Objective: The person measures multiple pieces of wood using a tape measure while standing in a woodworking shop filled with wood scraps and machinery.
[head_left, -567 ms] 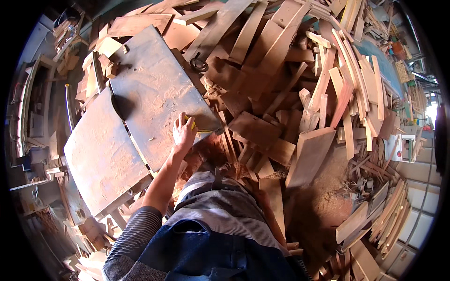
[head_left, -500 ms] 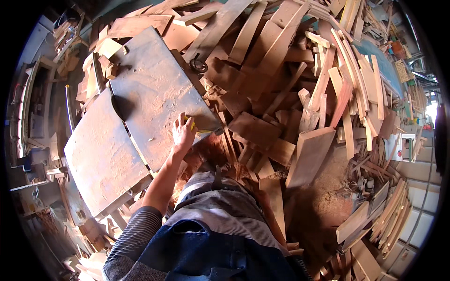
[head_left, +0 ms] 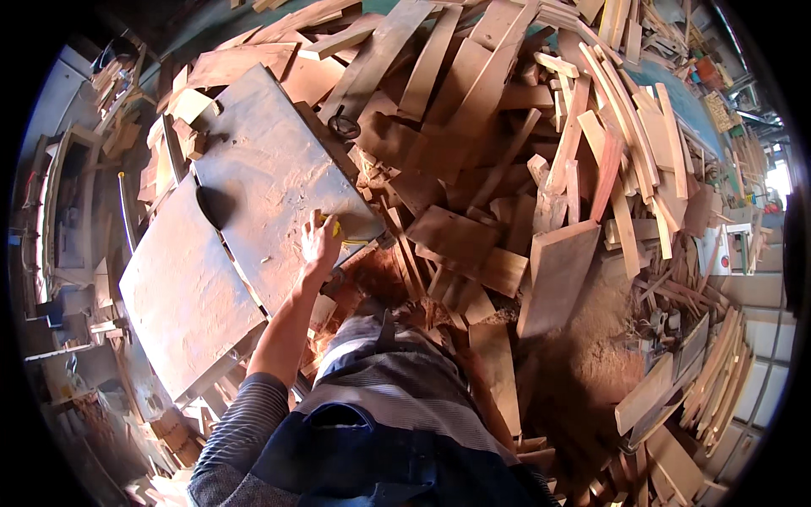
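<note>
My left hand (head_left: 318,245) rests at the near right edge of a flat metal machine table (head_left: 253,144). Its fingers are bent round a small yellow object (head_left: 336,227), which looks like a tape measure; a thin yellow strip (head_left: 356,242) shows beside it along the table edge. Most of the object is covered by the fingers. Pale wood dust and shavings lie over the metal. My right forearm (head_left: 488,384) hangs down beside my body at the right, and its hand is lost in shadow, so its fingers do not show.
A second metal table half (head_left: 190,287) adjoins at the left across a narrow gap. Loose boards (head_left: 473,245) are heaped beyond and to the right, with a dark handwheel (head_left: 343,125) by the table. Sawdust (head_left: 604,367) covers the floor at the right. More planks (head_left: 718,380) lean beyond it.
The whole view has turned slightly. My left hand stays at the table edge with its fingers round the yellow object, shifted only a little toward me.
</note>
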Motion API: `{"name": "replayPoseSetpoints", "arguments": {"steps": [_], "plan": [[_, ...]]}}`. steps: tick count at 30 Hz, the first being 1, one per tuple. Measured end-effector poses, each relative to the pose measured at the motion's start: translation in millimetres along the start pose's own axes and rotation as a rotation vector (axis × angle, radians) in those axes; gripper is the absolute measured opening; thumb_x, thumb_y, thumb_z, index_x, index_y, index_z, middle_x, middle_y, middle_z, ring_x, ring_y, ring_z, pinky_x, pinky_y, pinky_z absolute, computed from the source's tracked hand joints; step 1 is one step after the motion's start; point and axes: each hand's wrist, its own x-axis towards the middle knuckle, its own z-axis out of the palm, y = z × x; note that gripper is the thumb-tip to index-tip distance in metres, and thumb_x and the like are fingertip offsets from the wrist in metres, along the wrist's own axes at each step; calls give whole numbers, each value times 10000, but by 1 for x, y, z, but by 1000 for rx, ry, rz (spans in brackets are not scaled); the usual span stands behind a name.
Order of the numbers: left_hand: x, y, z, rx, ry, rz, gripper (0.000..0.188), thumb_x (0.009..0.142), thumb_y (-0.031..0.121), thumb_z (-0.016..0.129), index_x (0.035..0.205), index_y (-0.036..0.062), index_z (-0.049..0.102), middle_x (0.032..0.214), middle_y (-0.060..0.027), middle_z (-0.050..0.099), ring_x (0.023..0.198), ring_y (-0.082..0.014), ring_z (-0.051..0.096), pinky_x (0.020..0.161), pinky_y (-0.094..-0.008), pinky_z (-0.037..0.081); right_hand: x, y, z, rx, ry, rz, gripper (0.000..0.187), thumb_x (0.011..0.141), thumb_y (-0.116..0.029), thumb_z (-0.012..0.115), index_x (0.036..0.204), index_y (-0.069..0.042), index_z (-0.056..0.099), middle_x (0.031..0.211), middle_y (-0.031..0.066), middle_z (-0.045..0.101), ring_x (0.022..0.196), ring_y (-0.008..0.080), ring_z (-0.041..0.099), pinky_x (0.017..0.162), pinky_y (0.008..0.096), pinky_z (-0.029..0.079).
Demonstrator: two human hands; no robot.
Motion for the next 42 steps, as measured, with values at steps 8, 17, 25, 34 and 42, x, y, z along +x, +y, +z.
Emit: {"name": "replayPoseSetpoints", "arguments": {"steps": [8,17,25,34,42], "plan": [[75,55,-9,-7,139,224,457,863,227,763,1288,116,638,1423,-131,505,1217,-394,508,1017,-507,448,36,-54,-32,513,-133,199,283,923,-310,722,883,-36,663,833,36,656,734,195,643,661,354,514],[102,35,37,-36,253,111,364,886,232,759,1215,109,665,1391,-181,518,1263,-431,478,1063,-553,394,188,-244,-43,602,-104,163,272,917,-229,772,1104,-43,704,945,23,697,795,104,664,648,249,507],[103,28,44,-111,201,120,385,775,116,854,1089,29,648,1388,-268,504,1244,-494,486,1024,-595,424,428,-327,13,-150,0,-397,452,891,-332,748,1178,14,699,1080,195,726,991,282,685,862,389,523],[101,12,49,-280,128,157,1063,662,-42,842,1542,320,368,1550,-176,339,1253,-486,463,967,-588,446,713,-350,-11,-383,0,-510,695,798,-178,815,1439,-109,556,1284,143,636,1162,294,597,892,379,529],[99,12,43,-312,116,133,1064,681,-21,865,1551,341,372,1553,-149,377,1254,-476,478,965,-553,479,634,-494,10,398,116,-115,899,812,-327,866,1537,-44,417,1457,158,530,1269,318,573,963,457,543]]}}
